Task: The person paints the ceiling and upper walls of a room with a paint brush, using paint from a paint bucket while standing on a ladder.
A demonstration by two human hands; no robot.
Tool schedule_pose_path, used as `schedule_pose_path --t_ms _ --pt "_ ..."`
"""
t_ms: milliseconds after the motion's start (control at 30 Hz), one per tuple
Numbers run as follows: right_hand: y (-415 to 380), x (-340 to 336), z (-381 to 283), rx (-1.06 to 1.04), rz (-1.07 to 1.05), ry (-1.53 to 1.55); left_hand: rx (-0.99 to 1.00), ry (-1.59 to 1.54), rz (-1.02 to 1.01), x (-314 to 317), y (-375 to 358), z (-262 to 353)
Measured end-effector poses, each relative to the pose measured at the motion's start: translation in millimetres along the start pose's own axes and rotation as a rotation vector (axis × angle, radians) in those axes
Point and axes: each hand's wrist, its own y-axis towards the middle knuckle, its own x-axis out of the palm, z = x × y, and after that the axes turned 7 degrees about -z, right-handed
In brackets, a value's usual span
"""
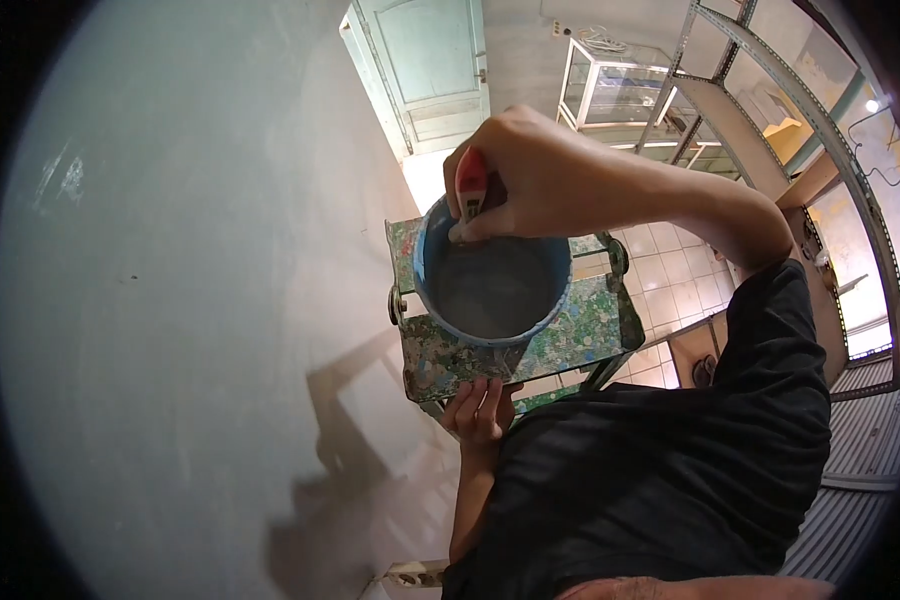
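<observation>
Pinching a red-and-white handle (pixel 472 178): the right hand (pixel 526 172), at the blue bucket's (pixel 562 278) mouth.
The left hand (pixel 481 410) grips the platform's (pixel 578 335) edge, just short of the bucket.

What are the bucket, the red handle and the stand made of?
Bucket: probably plastic, fairly smooth; its blue wall looks thin and evenly coloured.
Red handle: glossy, maybe painted wood or plastic; the look leaves it open.
Stand: likely painted metal, with thin edges and hinge-like joints; its green top is splattered with paint.
</observation>
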Motion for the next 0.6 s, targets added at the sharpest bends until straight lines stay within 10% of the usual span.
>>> schedule_pose_path --t_ms 600 --pt "-17 12 -9 -0.022 -0.065 -0.043 -0.046 -0.028 -0.011 -5 6 4"
